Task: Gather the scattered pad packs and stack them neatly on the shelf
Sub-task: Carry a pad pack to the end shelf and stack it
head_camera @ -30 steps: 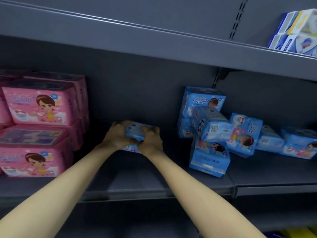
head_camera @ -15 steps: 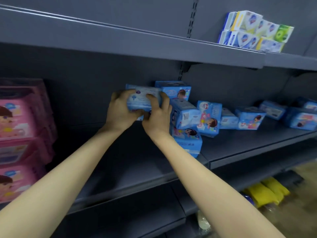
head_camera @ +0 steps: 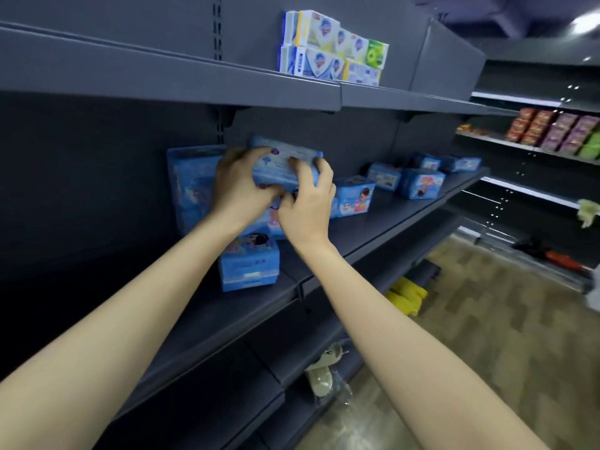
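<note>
Pad pack [head_camera: 285,165] gripped by left hand [head_camera: 242,185] and right hand [head_camera: 306,206].
Soft blue plastic-wrapped block, long axis running left to right, above shelf [head_camera: 373,228].

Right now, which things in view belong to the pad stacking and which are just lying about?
Job: held blue pad pack, in left hand and right hand; upright blue pack behind; front blue pack; scattered blue packs rightwards; shelf.
Lying about: soap boxes above; snack packs on far shelving; yellow items on the low shelf.
</note>
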`<state>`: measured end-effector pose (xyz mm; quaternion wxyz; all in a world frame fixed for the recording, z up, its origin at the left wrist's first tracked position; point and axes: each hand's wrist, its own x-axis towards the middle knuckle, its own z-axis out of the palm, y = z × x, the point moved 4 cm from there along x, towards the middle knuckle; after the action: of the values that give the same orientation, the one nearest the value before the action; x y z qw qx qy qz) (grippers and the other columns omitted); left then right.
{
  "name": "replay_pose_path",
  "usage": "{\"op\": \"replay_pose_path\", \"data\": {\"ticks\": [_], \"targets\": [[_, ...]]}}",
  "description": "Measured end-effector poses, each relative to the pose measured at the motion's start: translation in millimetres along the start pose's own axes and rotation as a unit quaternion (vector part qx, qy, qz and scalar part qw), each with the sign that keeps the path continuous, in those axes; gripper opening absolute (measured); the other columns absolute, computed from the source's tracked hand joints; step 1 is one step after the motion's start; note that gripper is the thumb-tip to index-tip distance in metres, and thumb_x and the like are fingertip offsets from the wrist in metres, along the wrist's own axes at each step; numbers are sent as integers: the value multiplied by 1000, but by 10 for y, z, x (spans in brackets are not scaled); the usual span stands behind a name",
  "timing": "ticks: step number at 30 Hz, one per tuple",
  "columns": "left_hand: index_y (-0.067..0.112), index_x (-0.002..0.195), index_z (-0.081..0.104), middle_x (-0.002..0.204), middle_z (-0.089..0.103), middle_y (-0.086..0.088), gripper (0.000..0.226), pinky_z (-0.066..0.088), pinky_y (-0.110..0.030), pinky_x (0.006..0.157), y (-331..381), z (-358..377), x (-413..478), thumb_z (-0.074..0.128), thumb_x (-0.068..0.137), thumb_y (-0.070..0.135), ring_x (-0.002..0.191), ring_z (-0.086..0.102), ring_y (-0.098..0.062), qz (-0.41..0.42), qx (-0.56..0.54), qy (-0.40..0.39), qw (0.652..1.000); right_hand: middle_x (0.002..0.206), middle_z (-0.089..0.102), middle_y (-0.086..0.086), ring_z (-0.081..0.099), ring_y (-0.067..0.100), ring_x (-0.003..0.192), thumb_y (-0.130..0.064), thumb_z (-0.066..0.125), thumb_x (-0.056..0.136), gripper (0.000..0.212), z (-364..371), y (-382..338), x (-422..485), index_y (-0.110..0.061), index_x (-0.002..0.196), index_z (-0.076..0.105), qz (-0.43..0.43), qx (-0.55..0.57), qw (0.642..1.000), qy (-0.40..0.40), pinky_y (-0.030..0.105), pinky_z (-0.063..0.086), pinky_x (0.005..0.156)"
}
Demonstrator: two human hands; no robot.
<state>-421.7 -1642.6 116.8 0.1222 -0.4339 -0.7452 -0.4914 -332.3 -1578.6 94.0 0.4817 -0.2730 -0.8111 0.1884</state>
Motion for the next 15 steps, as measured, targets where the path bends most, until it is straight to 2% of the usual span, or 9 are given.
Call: {"op": "replay_pose_path", "data": {"ticks": [4, 6, 9, 12, 15], "targets": [[19, 123, 60, 125, 51, -12, 57, 35, -21, 94, 203, 431, 40, 73, 68, 13, 118, 47, -24, 27, -22, -25, 999, 149, 22, 19, 31, 36, 120, 7, 48, 83, 52, -232, 395, 72, -9, 132, 49, 23, -6, 1000, 12, 20, 22, 85], [19, 121, 60, 122, 52, -11, 56, 34, -18, 89, 263, 687, 69, 73, 67, 12, 115, 49, -23, 30, -33, -46, 998, 149, 20, 18, 30, 35, 121, 6, 49, 85, 52, -330, 624, 107, -10, 135, 48, 32, -17, 999, 6, 19, 25, 85], [16, 124, 59, 122, 53, -11, 57, 30, -13, 83, 329, 1089, 102, 73, 69, 9, 113, 50, -22, 35, -43, -77, 995, 149, 20, 16, 30, 35, 122, 2, 51, 86, 51, -444, 1001, 169, -11, 136, 47, 51, -36, 998, -10, 30, 38, 92], [15, 127, 56, 124, 52, -13, 58, 29, -14, 84, 345, 1479, 131, 72, 72, 5, 115, 49, -26, 30, -39, -103, 993, 149, 20, 14, 29, 35, 125, 0, 53, 86, 51, -507, 1373, 250, -12, 136, 47, 71, -58, 995, -31, 37, 40, 99], [15, 128, 55, 126, 51, -15, 58, 28, -15, 83, 304, 1838, 176, 70, 74, 3, 116, 49, -27, 13, -30, -121, 992, 151, 18, 12, 28, 32, 125, -2, 52, 89, 50, -508, 1699, 338, -12, 138, 45, 88, -72, 992, -60, 36, 39, 100]]}}
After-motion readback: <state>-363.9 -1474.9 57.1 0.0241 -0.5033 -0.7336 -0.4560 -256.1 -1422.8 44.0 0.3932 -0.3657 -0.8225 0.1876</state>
